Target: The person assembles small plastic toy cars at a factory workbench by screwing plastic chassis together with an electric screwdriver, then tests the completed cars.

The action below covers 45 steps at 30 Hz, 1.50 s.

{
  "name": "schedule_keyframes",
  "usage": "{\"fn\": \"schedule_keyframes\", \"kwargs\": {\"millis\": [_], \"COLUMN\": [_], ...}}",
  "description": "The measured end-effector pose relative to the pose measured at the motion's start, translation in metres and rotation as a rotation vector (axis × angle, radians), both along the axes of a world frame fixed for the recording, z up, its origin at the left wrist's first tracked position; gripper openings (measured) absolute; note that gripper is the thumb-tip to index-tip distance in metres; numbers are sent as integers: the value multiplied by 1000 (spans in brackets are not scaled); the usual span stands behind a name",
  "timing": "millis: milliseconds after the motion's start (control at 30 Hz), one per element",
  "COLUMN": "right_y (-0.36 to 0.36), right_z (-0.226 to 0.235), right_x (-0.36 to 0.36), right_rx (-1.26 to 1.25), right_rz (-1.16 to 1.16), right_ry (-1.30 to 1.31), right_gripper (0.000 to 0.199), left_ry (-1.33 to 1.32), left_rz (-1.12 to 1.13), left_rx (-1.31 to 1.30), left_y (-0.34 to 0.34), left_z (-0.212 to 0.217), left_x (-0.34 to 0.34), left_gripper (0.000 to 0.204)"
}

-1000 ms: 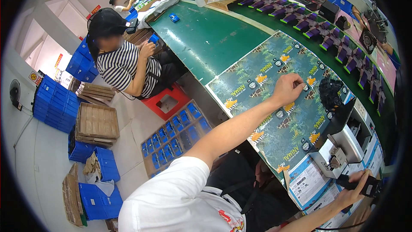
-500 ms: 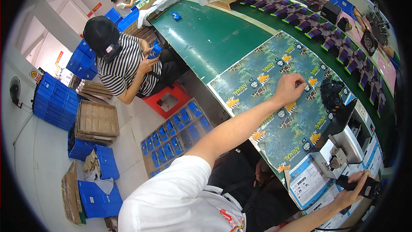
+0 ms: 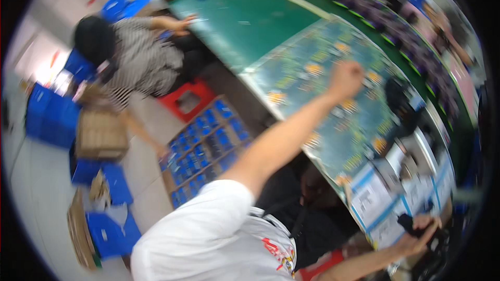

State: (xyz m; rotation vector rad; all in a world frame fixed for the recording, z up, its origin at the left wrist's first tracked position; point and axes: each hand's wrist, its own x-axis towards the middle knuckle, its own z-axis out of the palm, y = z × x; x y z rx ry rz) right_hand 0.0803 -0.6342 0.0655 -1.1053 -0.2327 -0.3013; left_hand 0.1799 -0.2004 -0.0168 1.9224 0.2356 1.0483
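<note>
My left hand [image 3: 346, 79] is over the patterned animal-print mat [image 3: 325, 109], arm stretched out and fingers curled in. Blur hides whether anything is in them. At the lower right, my right hand [image 3: 426, 230] is closed around a black object [image 3: 409, 225] whose kind I cannot make out. That hand is above printed white-and-blue sheets [image 3: 369, 193]. A white-and-grey box-shaped device [image 3: 423, 151] stands close by, and a dark bundle [image 3: 398, 93] lies between it and my left hand.
On the left a co-worker in a striped shirt [image 3: 148, 54] reaches down to a cardboard tray [image 3: 217, 149] of blue pieces. A red stool [image 3: 187, 100] stands beside it. Blue crates [image 3: 49, 117] are stacked farther left. A belt with dark purple pieces [image 3: 359, 8] runs along the far right.
The whole view has shifted and blurred. The co-worker has stretched one arm down to the tray and lifted the other hand. My hands keep much the same poses.
</note>
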Motion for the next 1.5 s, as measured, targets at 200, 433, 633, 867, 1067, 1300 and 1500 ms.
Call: {"fn": "schedule_keyframes", "kwargs": {"millis": [200,433,633,867,1067,1300,1500], "right_y": [8,-32,-54,-76,-87,-72,-26], "right_z": [14,16,20,20,23,35,61], "right_x": [-44,-93,-105,-122,-122,-124,-90], "right_rx": [-106,-97,-172,-253,-339,-26,6], "right_rz": [-72,-211,-240,-318,-334,-326,-184], "right_ry": [-182,-40,-65,-94,-110,-85,-322], "right_gripper": [26,24,31,34,32,23,33], "left_ry": [72,-415,-134,372,399,264,309], "left_rz": [14,-18,-834,-489,-904,-1108,-949], "left_rx": [0,80,246,549,-263,-753,-1295], "left_y": [33,-86,-310,-383,-395,-326,-215], "left_z": [-1,65,103,45,46,86,81], "left_x": [-12,-80,-112,-13,-27,-115,-170], "left_gripper": [16,9,40,64,55,35,25]}}
